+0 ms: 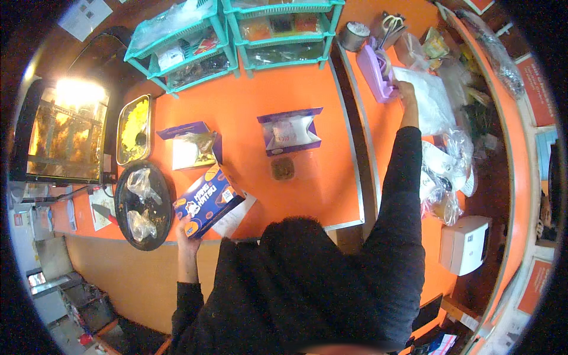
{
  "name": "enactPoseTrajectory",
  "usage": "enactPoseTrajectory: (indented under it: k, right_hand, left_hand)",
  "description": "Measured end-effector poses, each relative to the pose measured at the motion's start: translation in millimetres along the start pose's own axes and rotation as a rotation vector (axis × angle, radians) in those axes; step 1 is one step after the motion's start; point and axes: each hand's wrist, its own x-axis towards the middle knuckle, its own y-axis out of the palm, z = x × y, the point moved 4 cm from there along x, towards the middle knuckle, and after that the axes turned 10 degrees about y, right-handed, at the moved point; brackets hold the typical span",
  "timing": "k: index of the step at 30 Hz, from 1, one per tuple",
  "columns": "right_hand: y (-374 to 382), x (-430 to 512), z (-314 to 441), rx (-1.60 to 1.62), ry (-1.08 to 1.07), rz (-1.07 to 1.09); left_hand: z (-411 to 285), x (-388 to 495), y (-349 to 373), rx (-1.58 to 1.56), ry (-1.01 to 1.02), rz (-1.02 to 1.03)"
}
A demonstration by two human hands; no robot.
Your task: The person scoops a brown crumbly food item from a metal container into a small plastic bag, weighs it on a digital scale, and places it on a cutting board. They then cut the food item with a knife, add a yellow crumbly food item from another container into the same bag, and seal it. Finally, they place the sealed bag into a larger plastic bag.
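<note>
My left hand [188, 230] grips the lower corner of a closed purple-blue cardboard food box [208, 199] with orange prints and writing, held tilted over the counter's front edge. Out to the right, my right hand [404, 92] is at the front end of a lilac tape dispenser [373, 73]; its fingers are partly hidden. Beyond the held box stands an opened box [191, 153] with a white packet and bagged food inside. Another opened box [290, 132] in the middle holds a wrapped packet. Near it lies a small dark sachet or tub [282, 168].
A round black tray [164, 213] bears knotted plastic bags. Behind it are a metal tray of yellow food [122, 155] and a lit glass display warmer [66, 137]. A red-handled knife [105, 214] lies left. Teal racks [237, 57] stand at the back; plastic bags [426, 102] crowd the right.
</note>
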Motion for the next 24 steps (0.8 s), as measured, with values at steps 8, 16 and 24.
enactPoseTrajectory:
  k: [8,16,24]
  right_hand:
    - [-17,-35,-27,0.098,-0.113,-0.243]
    - [3,-54,-43,-0.146,-0.459,-0.709]
    - [137,-295,79,0.621,-0.465,0.548]
  left_hand:
    - [14,-4,29,-0.004,-0.025,-0.054]
    - [27,15,79,-0.281,-0.147,0.156]
    - [39,23,97,-0.443,-0.227,0.015]
